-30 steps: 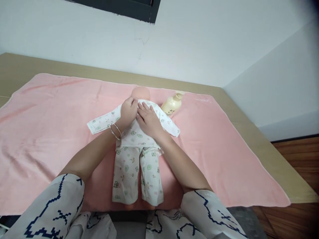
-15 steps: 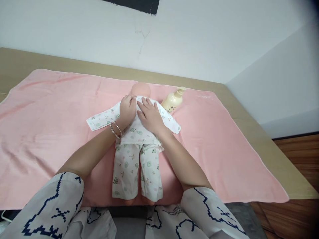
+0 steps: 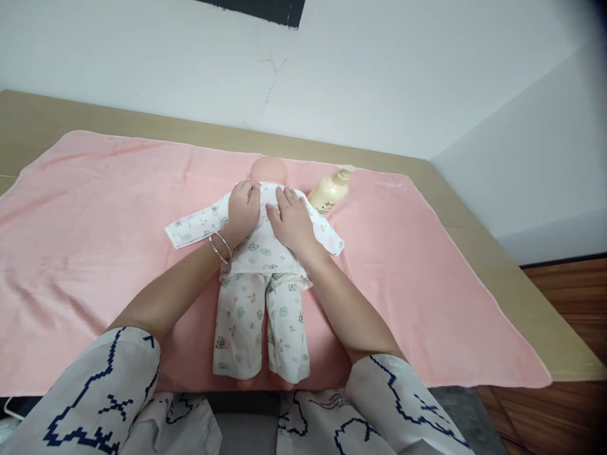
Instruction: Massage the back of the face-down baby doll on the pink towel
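Note:
A baby doll (image 3: 269,170) lies on a pink cloth with its round head away from me. It wears a white long-sleeved shirt (image 3: 260,258) and matching trousers (image 3: 239,328) printed with small green and pink figures; bits of its feet show at the cuffs. My left hand (image 3: 244,207), with a bracelet at the wrist, is closed at the left of the shirt's neckline, its fingertips curled against the fabric and partly hidden. Flat on the right side of the shirt's upper part lies my right hand (image 3: 291,221), its fingers stretched out and thumb apart. Both sleeves are spread outward.
A cream pump bottle (image 3: 331,189) lies tilted beside the doll's right-hand shoulder. The pink cloth (image 3: 403,284) covers most of a wooden table (image 3: 512,265), which stands against a white wall. Brown wood boards (image 3: 545,411) show at lower right.
My right hand has slid a little to the right across the shirt, away from my left hand. My left hand, the doll and the bottle stay in place.

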A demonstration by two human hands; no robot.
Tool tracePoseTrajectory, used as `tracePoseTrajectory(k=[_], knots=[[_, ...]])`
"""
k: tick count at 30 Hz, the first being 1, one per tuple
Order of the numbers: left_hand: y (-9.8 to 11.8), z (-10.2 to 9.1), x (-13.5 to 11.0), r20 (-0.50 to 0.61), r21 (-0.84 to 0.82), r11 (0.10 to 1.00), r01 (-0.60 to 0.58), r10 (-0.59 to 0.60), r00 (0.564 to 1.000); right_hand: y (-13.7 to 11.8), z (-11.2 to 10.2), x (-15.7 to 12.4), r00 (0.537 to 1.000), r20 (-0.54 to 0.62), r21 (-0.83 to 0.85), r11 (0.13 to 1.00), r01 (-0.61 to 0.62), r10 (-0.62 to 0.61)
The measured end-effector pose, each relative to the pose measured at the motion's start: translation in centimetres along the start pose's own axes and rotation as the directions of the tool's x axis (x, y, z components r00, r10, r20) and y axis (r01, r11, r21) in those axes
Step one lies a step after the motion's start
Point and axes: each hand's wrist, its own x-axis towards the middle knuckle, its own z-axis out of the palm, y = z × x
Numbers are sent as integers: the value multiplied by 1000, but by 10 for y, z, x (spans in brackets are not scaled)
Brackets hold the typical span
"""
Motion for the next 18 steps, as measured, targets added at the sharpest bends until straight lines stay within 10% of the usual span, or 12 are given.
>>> tracePoseTrajectory(k=[18], knots=[[7, -4, -13, 87, 283, 946, -155, 135, 987, 17, 8, 10, 998, 23, 103, 993, 59, -61]])
